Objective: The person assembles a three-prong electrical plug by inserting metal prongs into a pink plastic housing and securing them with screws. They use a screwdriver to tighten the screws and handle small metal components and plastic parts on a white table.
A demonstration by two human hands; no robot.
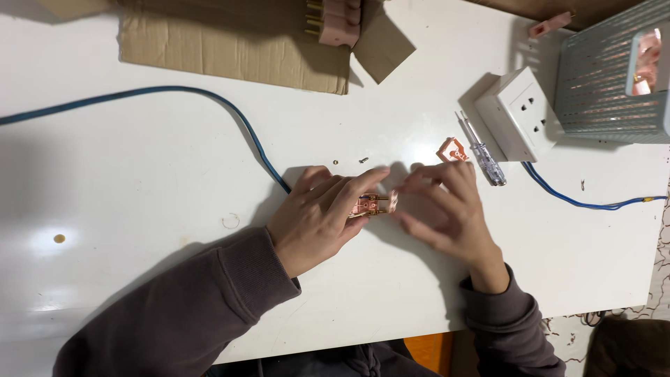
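Pink plastic and brass sit between our hands: a small opened plug (373, 204), pinched in the grip of our left hand (321, 216) at the middle of the white bench (139, 209). Our right hand (447, 209) meets it from the other side, fingertips closed on its end. The plug's pink cover piece (452, 149) lies apart, just above our right hand, beside a clear-handled screwdriver (483, 159). Two tiny screws (349, 160) rest loose on the bench above our left hand. So the plug looks open, not yet closed up, with cover and screws left to fit. A blue cable (209, 98) runs under our left hand; whether it joins the plug we cannot tell. A white socket block (520, 112) sits further right.
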